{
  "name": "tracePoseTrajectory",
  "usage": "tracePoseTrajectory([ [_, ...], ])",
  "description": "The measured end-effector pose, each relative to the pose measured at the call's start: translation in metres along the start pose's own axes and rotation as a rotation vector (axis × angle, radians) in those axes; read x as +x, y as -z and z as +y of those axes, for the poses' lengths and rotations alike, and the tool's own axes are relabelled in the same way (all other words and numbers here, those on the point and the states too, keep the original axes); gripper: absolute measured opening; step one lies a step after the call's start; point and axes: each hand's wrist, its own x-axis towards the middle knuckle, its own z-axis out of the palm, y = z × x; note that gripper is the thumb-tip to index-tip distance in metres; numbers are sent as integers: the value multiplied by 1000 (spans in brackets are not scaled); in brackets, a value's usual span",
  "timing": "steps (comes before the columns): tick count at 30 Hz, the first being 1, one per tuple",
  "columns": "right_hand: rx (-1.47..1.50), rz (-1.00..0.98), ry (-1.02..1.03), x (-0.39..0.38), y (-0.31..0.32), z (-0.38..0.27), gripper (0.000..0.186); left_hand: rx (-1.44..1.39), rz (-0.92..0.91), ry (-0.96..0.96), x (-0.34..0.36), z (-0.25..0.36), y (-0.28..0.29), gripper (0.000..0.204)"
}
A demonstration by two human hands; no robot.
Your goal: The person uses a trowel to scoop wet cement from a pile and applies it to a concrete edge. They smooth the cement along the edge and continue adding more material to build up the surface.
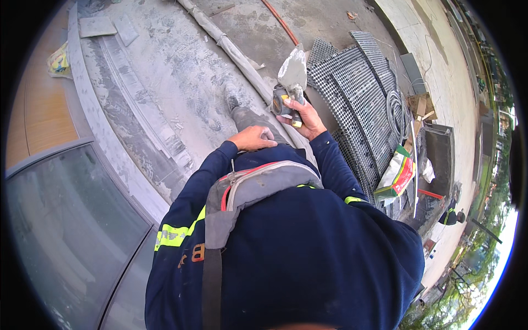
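Note:
My right hand is closed round the handle of a pointed trowel, its blade smeared with pale grey mortar and directed away from me. A black and yellow tape measure sits in the same hand, against the handle. My left hand lies on my upper thigh at the hem of my navy top, its fingers loosely bent and nothing visible in them. Some of its fingertips are hard to make out. Across my front runs a grey waist bag with red trim.
Black studded drainage mats lie right of my hands, with a coiled hose and a red, green and white bag on them. A long wrapped pipe crosses the dusty floor. Glass panels stand at left. Another person is far right.

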Motion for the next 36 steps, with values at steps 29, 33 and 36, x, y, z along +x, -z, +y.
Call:
tracePoseTrajectory([
  [29,304,-114,-100,636,-463,-195,37,-751,391,-167,95,-177,809,93],
  [33,494,-57,-8,689,-501,-200,35,-554,327,-153,97,-210,899,105],
  [36,602,10,44,704,-536,-235,32,-493,268,-122,112,-190,964,94],
])
